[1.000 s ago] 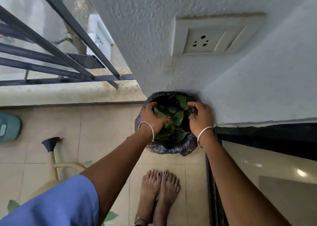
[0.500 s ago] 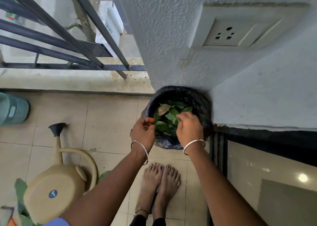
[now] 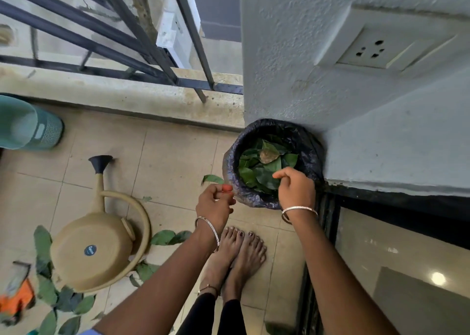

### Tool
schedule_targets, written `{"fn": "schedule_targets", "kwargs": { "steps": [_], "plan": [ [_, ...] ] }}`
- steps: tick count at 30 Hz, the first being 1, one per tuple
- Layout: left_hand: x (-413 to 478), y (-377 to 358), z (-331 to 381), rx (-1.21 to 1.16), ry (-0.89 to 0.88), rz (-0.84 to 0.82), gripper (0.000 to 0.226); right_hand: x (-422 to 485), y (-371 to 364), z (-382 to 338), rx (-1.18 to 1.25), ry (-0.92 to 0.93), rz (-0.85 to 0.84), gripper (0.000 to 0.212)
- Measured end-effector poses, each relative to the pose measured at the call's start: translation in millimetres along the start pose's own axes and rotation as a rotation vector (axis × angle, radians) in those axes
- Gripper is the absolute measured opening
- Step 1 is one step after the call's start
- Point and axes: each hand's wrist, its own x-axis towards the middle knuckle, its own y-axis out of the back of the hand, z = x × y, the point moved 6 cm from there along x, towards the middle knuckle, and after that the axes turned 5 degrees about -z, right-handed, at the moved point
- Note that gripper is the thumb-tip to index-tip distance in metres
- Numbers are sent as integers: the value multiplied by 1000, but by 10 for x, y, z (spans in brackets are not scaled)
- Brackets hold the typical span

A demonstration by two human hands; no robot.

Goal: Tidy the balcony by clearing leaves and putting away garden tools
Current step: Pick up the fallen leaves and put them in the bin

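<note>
While most of the leaves lie in the bin, a black-bagged tub at centre right of the frame, tucked into a corner of the wall, one leaf sits just off the bin's left rim, at the tips of the left hand. That hand's fingers are curled in toward the thumb. Whether they pinch the leaf's end or it hangs free, I cannot tell. The right hand hovers over the bin's near rim, its fingers loosely curled and holding nothing.

Loose leaves lie on the floor left of the bare feet and in a scatter at lower left around the can, whose spout points toward the top of the frame. An orange thing at the lower left edge is too cut off to name. A teal basket sits at the left edge, below the railing.

Leaf clearing looks to be the step in hand, roughly midway, with the tools not yet put away. The next move likely calls for getting the stray leaf inside the rim. After that comes turning left and stooping to gather the scatter by the can.
</note>
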Motion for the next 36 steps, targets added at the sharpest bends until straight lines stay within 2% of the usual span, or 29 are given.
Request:
{"fn": "schedule_targets", "kwargs": {
  "steps": [3, 7, 11, 18, 27, 36],
  "plan": [
    [-190, 167, -35, -71, 41, 42, 23, -296, 89, -24, 159, 1, 53, 33],
    [-456, 443, -104, -178, 97, 88, 23, -729, -98, -129, 274, -64, -43, 31],
    [-736, 750, -238, -256, 149, 131, 23, -1144, -314, -401, 276, -86, -206, 31],
    [-1257, 1364, -678, -350, 197, 256, 21, -1667, -590, -672, 307, -136, -287, 27],
    [-2318, 2465, -1355, -470, 94, 372, 23, -3030, -697, -1135, 317, 18, -303, 25],
    [-4315, 3982, -1167, -582, -115, 534, 16, -5020, -69, -2435, 356, 232, -422, 27]
  ]
}}
